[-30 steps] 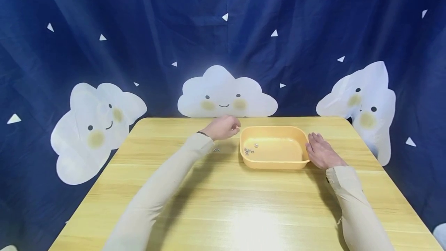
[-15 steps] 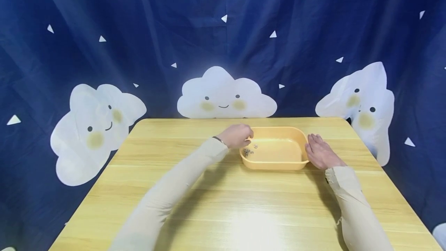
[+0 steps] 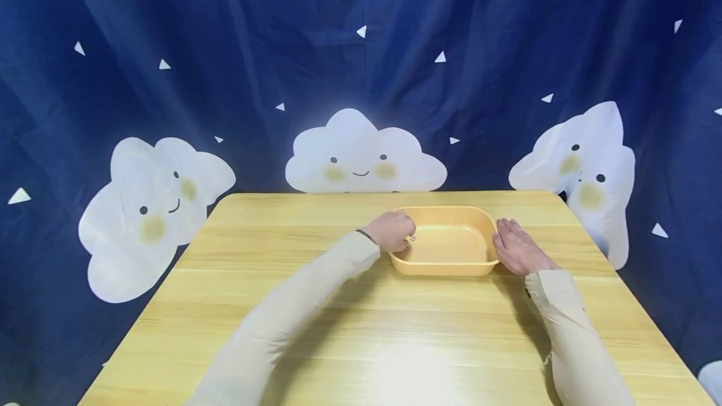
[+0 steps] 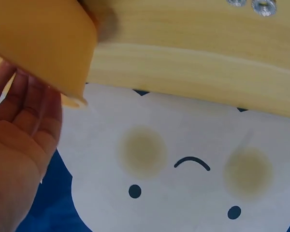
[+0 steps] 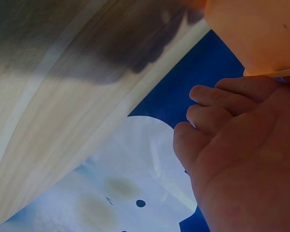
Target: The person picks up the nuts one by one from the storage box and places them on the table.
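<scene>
Behind and around the wooden tabletop (image 3: 395, 312), a dark blue curtain (image 3: 361, 74) printed with small white triangles (image 3: 440, 57) and white clouds (image 3: 363, 152): three large, plus a sliver at the lower right. Across the tabletop from the near side, two beige sleeves (image 3: 572, 334), with the left one covering part of the surface. Toward the far edge, right of centre, one yellow-orange tub (image 3: 442, 269), upright, partly blocked from sight at its left end.

Reaching over that end with bent fingers down inside: left hand (image 3: 390, 231), dark band (image 3: 368, 236) at the wrist. Cannot tell whether gripping anything, with fingertips mostly hidden. Laid against the tub's right end, fingers mostly straight: right hand (image 3: 521, 248), well apart from the left.

In all, two hands and one tub. Beside the left fingertips, inside the tub, at least one small metal piece (image 3: 413, 238). On the tabletop in the left wrist view, two metal rings (image 4: 267, 10), one cut off at the top.
</scene>
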Demonstrator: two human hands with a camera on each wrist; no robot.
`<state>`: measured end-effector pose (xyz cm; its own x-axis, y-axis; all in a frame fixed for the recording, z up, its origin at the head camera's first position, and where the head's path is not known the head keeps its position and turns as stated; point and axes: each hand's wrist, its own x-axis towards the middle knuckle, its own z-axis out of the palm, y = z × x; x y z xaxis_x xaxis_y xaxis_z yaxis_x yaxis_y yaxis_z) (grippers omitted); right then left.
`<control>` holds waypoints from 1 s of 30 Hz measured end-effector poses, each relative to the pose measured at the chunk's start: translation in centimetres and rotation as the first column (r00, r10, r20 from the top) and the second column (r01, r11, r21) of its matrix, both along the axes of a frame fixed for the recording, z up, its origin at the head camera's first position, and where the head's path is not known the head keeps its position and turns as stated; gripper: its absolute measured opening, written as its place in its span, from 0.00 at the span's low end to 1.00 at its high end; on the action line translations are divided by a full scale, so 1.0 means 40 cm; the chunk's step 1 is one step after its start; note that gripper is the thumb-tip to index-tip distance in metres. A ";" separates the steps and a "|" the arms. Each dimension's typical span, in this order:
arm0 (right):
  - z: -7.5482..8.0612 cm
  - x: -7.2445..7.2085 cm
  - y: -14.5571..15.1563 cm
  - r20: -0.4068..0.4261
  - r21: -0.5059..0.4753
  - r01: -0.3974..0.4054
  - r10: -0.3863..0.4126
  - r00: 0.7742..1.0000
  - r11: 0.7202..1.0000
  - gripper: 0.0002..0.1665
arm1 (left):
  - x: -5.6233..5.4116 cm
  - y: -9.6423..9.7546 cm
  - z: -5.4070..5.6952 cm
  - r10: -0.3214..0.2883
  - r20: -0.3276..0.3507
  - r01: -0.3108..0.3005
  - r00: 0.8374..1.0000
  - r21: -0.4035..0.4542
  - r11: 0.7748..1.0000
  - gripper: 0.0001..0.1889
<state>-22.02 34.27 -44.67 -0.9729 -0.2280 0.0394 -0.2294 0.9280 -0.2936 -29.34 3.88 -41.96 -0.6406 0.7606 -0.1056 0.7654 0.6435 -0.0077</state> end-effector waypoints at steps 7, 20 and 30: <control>0.003 0.000 -0.005 -0.007 -0.005 -0.006 0.006 1.000 1.000 0.33 | 0.008 0.002 -0.022 0.009 -0.039 -0.011 0.999 -0.037 0.999 0.08; 0.004 -0.003 -0.001 0.018 -0.023 0.006 -0.006 1.000 1.000 0.34 | 0.015 0.034 -0.029 0.088 -0.126 -0.112 0.988 -0.193 0.975 0.10; -0.004 -0.001 -0.002 0.019 -0.020 0.000 0.000 1.000 1.000 0.34 | 0.034 0.051 -0.018 0.126 -0.157 -0.160 0.979 -0.220 0.962 0.07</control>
